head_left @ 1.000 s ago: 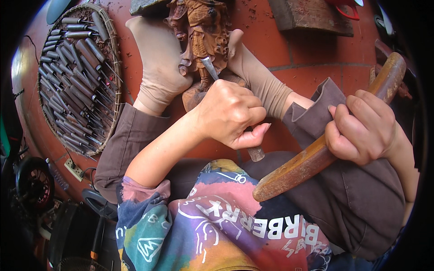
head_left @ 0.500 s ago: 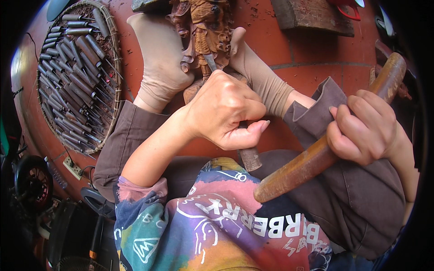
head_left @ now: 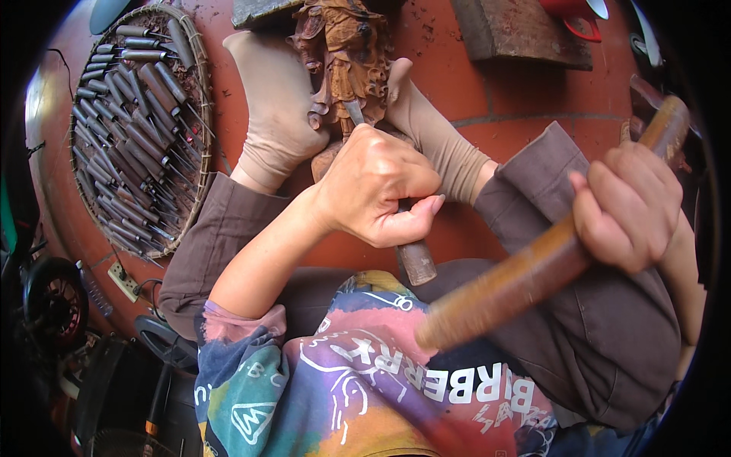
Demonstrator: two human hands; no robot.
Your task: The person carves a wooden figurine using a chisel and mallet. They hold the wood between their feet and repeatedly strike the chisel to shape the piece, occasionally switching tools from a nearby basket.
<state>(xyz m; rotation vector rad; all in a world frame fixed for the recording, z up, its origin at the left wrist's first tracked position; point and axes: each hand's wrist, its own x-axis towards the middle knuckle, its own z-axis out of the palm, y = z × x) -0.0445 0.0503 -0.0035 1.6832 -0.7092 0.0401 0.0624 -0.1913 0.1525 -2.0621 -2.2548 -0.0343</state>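
Between my two socked feet stands a reddish-brown wooden carving [head_left: 349, 57], its top cut off by the frame's upper edge. My left hand [head_left: 381, 183] is closed around a chisel [head_left: 416, 263]. The chisel's metal blade points away from me and its tip meets the lower part of the carving. Its wooden handle end sticks out below my fist, toward my lap. My right hand [head_left: 632, 206] grips a long, round wooden mallet [head_left: 510, 282] at the right. The mallet's near end is blurred and lies apart from the chisel's handle.
On the left, a round woven basket [head_left: 207, 99] holds many dark-handled chisels [head_left: 141, 141]. A thick wooden block [head_left: 518, 34] and a red cup [head_left: 582, 23] are at the far right. Wood chips litter the red tiles [head_left: 434, 68]. A power socket [head_left: 123, 282] lies at the left.
My right hand and the mallet have shifted slightly right, and the mallet's near end has moved down and left. The chisel stays against the carving in my left hand. The whole view has shifted a little.
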